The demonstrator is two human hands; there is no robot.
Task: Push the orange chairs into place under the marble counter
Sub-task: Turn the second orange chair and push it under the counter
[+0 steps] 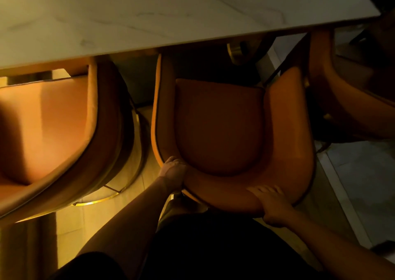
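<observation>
An orange chair (220, 125) with a curved back stands in front of me, its front tucked partly under the marble counter (171, 12). My left hand (174, 172) grips the left curve of the chair's backrest, thumb over the inner side. On the near right part of the backrest lies my right hand (271, 202), fingers curled over the top edge. A second orange chair (53, 130) stands to the left, its front under the counter. At the right, a third orange chair (346, 91) is partly in shadow.
Gold metal footrings (102, 198) show under the left chair. A brass leg (235, 51) sits under the counter beyond the middle chair. Pale tiled floor (363, 172) lies at the right. My dark-clothed legs fill the bottom.
</observation>
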